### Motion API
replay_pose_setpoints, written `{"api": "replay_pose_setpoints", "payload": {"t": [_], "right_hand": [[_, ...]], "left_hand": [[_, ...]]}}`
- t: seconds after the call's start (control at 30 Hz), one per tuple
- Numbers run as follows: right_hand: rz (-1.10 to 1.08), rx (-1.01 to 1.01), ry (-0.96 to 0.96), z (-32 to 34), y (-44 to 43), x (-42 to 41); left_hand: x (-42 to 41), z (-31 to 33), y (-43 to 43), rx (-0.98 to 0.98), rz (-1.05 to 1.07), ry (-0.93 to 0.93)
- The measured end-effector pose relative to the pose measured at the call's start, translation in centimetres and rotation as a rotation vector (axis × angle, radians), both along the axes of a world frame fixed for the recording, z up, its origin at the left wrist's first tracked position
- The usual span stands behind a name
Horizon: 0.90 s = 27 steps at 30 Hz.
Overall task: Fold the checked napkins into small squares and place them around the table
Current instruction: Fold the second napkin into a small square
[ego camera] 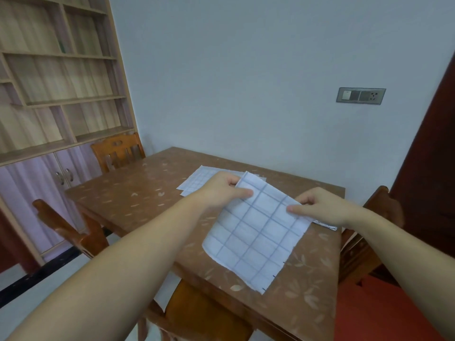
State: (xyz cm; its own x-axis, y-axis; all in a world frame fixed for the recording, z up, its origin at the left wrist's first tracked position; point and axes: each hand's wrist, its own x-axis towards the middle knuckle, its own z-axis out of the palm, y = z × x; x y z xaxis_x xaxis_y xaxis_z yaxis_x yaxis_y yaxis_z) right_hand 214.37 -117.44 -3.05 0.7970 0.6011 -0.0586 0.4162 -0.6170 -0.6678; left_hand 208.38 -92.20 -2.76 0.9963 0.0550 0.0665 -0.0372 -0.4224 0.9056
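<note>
A white napkin with blue checks (256,232) hangs unfolded over the brown table (138,200), held up by its two upper corners. My left hand (225,188) pinches the far left corner and my right hand (320,205) pinches the right corner. The napkin's lower edge rests on the table near the front edge. Behind my left hand a flat pile of more checked napkins (197,180) lies on the table. Another napkin edge (327,225) shows under my right wrist.
Wooden chairs stand around the table: one at the far left (118,151), one at the near left (66,230), one tucked under the front edge (197,313), one at the right (379,205). A shelf unit (56,77) lines the left wall.
</note>
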Motion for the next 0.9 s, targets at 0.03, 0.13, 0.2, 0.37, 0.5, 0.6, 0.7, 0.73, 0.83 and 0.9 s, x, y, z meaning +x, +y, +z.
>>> {"api": "replay_pose_setpoints", "payload": {"t": [0.03,0.13,0.2,0.37,0.5,0.6,0.7,0.73,0.83,0.9], "right_hand": [[-0.005,0.024,0.01,-0.2,-0.3,0.2],[-0.031,0.063,0.013,0.1,-0.3,0.2],[-0.049,0.084,-0.011,0.3,0.0,0.1],[-0.113,0.133,-0.031,0.9,0.3,0.5],[-0.109,0.14,-0.025,0.8,0.1,0.6],[-0.08,0.134,-0.025,0.8,0.1,0.8],[-0.06,0.126,-0.032,1.0,0.1,0.8],[-0.062,0.149,-0.023,1.0,0.1,0.9],[-0.068,0.184,-0.012,1.1,-0.1,1.1],[-0.052,0.176,-0.012,1.2,-0.2,1.2]], "left_hand": [[-0.1,0.0,0.3,-0.006,0.011,0.003],[-0.1,0.1,0.5,-0.058,0.011,-0.006],[0.0,0.2,0.4,-0.047,0.012,-0.016],[-0.3,0.5,0.6,-0.06,0.027,-0.026],[-0.4,0.2,1.3,-0.09,0.05,-0.015],[-0.3,-0.2,1.6,-0.123,0.094,-0.003],[-0.4,-0.4,1.5,-0.152,0.106,-0.013],[-0.4,-0.4,1.5,-0.164,0.11,-0.014],[-0.5,-0.4,1.4,-0.208,0.112,-0.021],[-0.7,-0.2,1.3,-0.283,0.105,-0.018]]}}
